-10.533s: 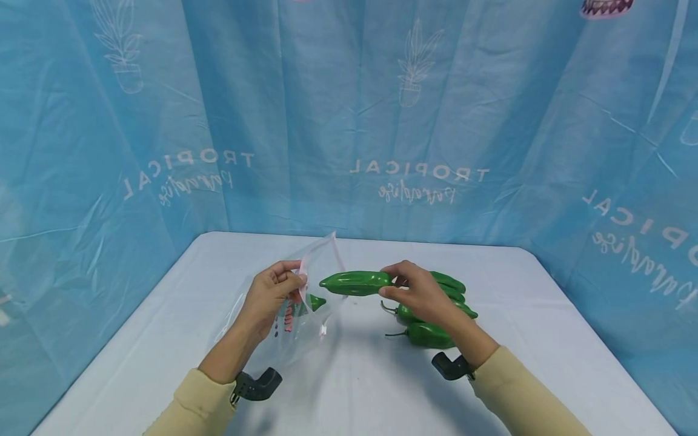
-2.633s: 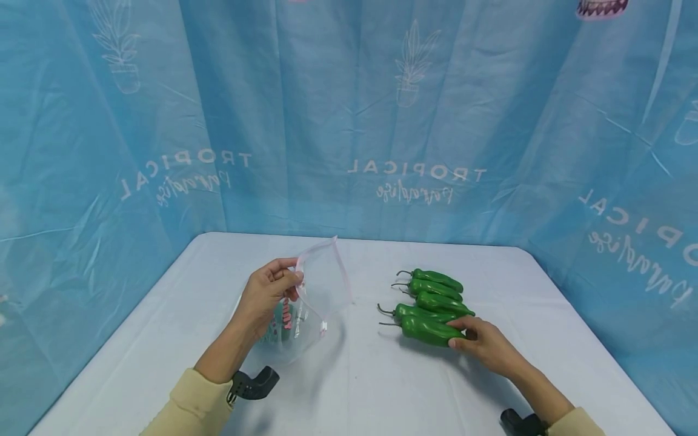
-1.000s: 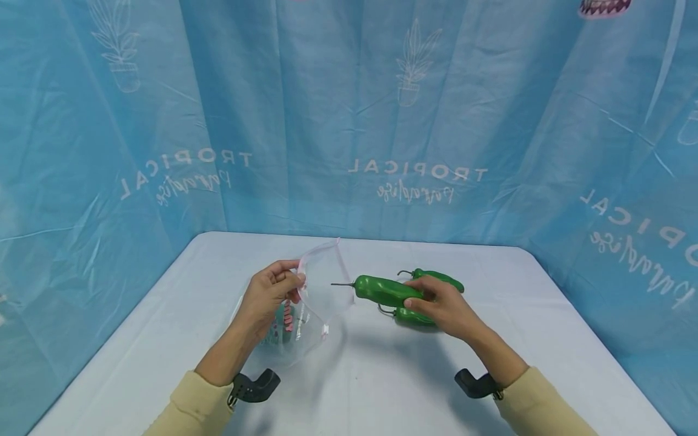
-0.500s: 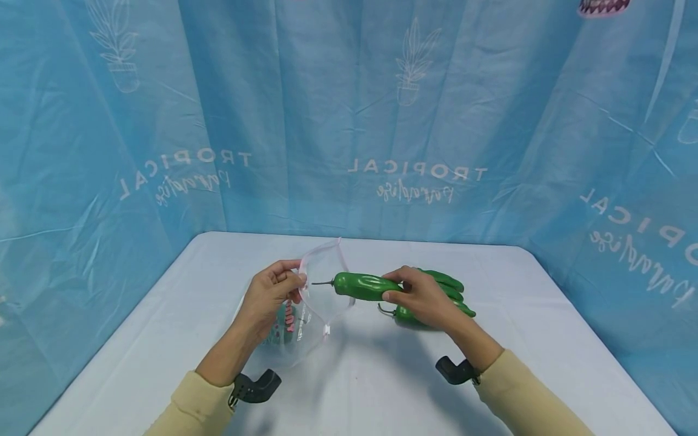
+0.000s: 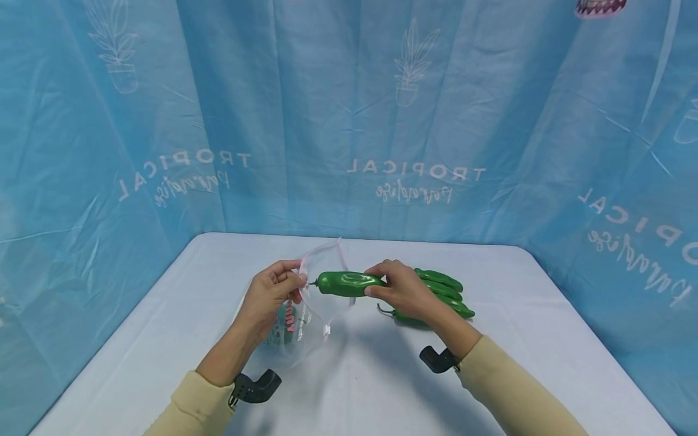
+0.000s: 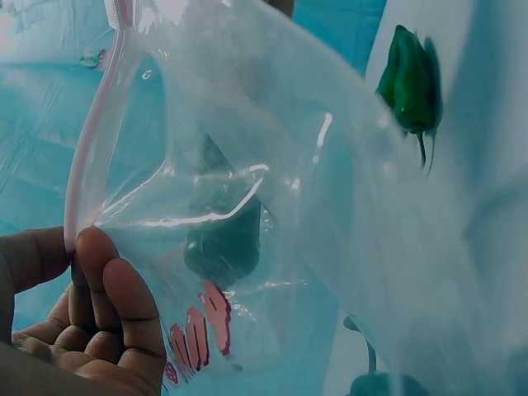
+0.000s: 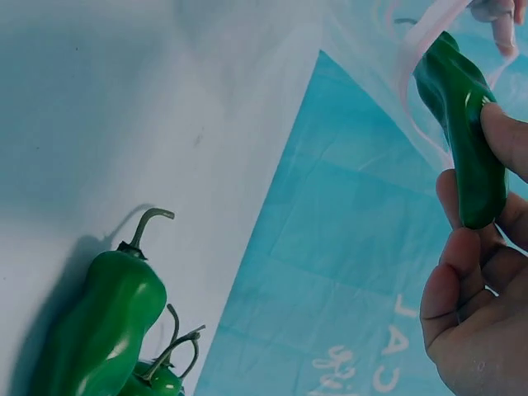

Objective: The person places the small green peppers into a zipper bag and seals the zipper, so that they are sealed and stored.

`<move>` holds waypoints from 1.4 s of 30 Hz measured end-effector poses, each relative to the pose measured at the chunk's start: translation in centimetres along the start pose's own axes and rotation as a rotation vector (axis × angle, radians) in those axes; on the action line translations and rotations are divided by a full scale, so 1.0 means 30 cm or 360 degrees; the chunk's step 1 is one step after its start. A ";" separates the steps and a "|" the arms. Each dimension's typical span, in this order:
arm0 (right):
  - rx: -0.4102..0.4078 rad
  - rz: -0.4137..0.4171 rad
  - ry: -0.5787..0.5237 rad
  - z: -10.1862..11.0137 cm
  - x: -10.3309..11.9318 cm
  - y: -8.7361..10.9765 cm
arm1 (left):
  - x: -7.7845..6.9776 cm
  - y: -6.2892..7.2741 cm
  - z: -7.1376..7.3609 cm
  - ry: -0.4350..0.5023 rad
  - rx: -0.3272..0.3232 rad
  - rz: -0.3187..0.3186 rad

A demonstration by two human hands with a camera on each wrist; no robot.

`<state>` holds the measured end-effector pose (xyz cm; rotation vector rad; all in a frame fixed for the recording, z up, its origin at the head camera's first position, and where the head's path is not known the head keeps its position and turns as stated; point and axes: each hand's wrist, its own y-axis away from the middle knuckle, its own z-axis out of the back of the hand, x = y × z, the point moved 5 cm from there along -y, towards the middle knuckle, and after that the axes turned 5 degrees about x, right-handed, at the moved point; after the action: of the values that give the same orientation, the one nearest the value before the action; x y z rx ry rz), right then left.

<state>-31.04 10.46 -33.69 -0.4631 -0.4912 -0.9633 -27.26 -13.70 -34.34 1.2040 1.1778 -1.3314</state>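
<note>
My left hand (image 5: 267,297) pinches the pink-edged rim of a clear zip bag (image 5: 311,345), whose mouth gapes to the right. Green shapes show dimly through its printed plastic; in the left wrist view a pepper (image 6: 223,247) appears through the film. In my right hand (image 5: 406,290) is a shiny green chili pepper (image 5: 346,283), held by its tip end between thumb and fingers. Its stem points left into the bag's mouth, near the left fingertips. The right wrist view shows the pepper's stem end (image 7: 445,62) at the pink rim.
Several more green peppers (image 5: 444,290) lie in a row on the white table (image 5: 349,387), right of centre and partly behind my right hand. A blue printed curtain (image 5: 327,121) encloses the back and sides. Each wrist wears a black camera mount (image 5: 256,386).
The right hand has lifted the nearest pepper from the row and carried it left until its stem reaches the bag's mouth. My left hand has stayed at the rim.
</note>
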 end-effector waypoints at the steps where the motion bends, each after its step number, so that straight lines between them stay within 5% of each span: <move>1: 0.0002 0.0000 0.0008 -0.002 0.003 -0.005 | 0.000 -0.001 -0.001 0.0002 0.0001 0.0000; 42: 0.0153 0.0188 0.0281 -0.107 0.137 -0.118 | -0.011 -0.008 -0.012 0.0004 0.0043 -0.0010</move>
<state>-31.51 4.17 -33.31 -0.3133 -0.3450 -0.8542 -27.45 -13.30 -34.02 1.2223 1.1696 -1.3547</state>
